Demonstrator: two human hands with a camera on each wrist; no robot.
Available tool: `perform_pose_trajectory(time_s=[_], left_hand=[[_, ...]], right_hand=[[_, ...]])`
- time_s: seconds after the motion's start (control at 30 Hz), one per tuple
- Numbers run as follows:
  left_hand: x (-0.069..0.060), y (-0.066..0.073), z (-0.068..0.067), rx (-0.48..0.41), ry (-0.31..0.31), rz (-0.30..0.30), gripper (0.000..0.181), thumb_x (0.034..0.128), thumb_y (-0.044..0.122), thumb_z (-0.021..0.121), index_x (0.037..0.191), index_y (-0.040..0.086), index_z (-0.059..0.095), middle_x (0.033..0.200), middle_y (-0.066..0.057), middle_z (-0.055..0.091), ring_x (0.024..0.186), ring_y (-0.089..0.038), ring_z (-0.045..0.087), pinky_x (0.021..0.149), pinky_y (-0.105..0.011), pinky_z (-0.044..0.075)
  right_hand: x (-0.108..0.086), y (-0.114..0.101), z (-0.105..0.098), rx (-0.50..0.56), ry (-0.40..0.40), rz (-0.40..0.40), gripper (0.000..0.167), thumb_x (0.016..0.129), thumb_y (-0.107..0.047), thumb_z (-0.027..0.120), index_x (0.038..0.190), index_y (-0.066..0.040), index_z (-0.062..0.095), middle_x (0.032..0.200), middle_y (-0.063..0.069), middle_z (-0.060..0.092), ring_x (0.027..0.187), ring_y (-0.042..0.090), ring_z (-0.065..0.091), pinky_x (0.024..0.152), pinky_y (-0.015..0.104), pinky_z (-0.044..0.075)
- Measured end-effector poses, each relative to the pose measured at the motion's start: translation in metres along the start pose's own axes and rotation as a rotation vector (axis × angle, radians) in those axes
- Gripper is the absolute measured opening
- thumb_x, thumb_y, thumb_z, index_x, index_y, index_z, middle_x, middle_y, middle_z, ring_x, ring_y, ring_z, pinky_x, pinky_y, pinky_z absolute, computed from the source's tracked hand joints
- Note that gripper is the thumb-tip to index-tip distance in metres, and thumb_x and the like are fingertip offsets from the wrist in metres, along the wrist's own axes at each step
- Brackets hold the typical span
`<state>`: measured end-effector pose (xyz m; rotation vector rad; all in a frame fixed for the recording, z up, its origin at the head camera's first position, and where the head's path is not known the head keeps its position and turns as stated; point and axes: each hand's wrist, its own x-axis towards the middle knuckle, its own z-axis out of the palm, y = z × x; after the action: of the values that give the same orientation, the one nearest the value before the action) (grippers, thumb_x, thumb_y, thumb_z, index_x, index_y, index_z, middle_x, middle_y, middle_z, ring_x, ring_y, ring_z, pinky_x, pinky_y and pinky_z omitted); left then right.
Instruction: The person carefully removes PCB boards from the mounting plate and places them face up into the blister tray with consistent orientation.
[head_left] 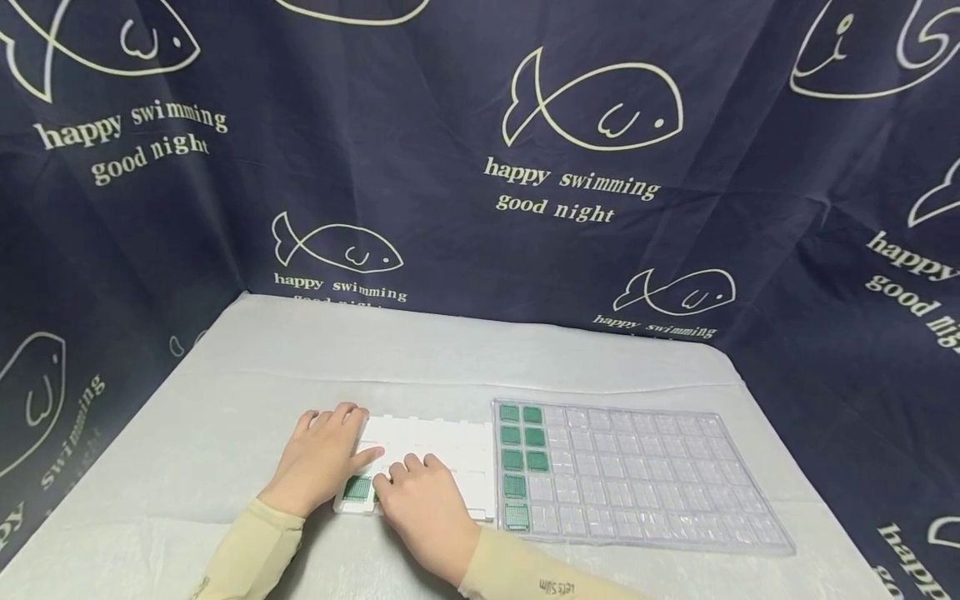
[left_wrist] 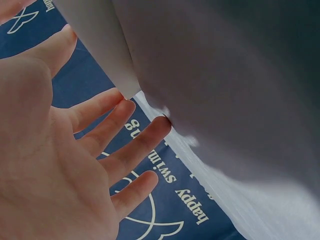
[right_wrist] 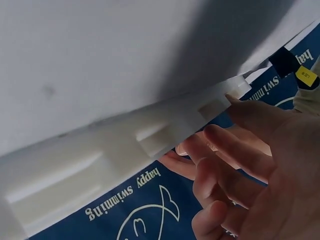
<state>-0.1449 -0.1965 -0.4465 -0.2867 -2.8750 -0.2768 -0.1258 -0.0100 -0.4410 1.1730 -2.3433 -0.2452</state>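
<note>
A white tray (head_left: 420, 433) with shallow compartments lies on the table. My left hand (head_left: 322, 454) rests over its left edge, fingers spread and fairly straight, the thumb reaching onto its top. The left wrist view shows that hand (left_wrist: 75, 145) from the palm side, fingertips at the tray's edge. A green circuit board (head_left: 357, 488) lies in the front left compartment. Beside it, my right hand (head_left: 431, 517) is at the tray's front, fingers bent over another green board (head_left: 377, 493), mostly covered. In the right wrist view, the right hand's (right_wrist: 250, 170) thumb is by the tray rim; its grip is hidden.
A clear plastic tray (head_left: 637, 540) with rows of compartments lies right of the white tray. Several green boards (head_left: 514, 487) occupy its two left columns. White cloth (head_left: 465, 350) covers the table, and a dark blue fish-print curtain (head_left: 450, 150) surrounds it.
</note>
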Motion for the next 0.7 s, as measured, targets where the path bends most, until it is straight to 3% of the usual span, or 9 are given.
perform_pose_trajectory(time_s=[0.33, 0.7], left_hand=[[0.0000, -0.0007, 0.0010, 0.001, 0.002, 0.001, 0.052, 0.0893, 0.045, 0.074, 0.124, 0.008, 0.061, 0.124, -0.010, 0.065, 0.113, -0.033, 0.065, 0.104, -0.058, 0.044], [0.0004, -0.0023, 0.0024, 0.004, 0.014, 0.005, 0.055, 0.0889, 0.045, 0.075, 0.125, 0.005, 0.060, 0.124, -0.013, 0.065, 0.112, -0.035, 0.065, 0.105, -0.058, 0.044]], right_hand=[[0.0025, 0.0018, -0.0017, 0.037, -0.035, -0.014, 0.023, 0.079, -0.040, 0.084, 0.091, -0.025, 0.072, 0.075, -0.011, 0.066, 0.066, 0.004, 0.059, 0.055, 0.018, 0.043], [0.0030, 0.0052, -0.0048, 0.077, -0.053, -0.018, 0.014, 0.086, -0.038, 0.079, 0.092, -0.027, 0.073, 0.079, -0.011, 0.069, 0.068, 0.003, 0.061, 0.056, 0.017, 0.046]])
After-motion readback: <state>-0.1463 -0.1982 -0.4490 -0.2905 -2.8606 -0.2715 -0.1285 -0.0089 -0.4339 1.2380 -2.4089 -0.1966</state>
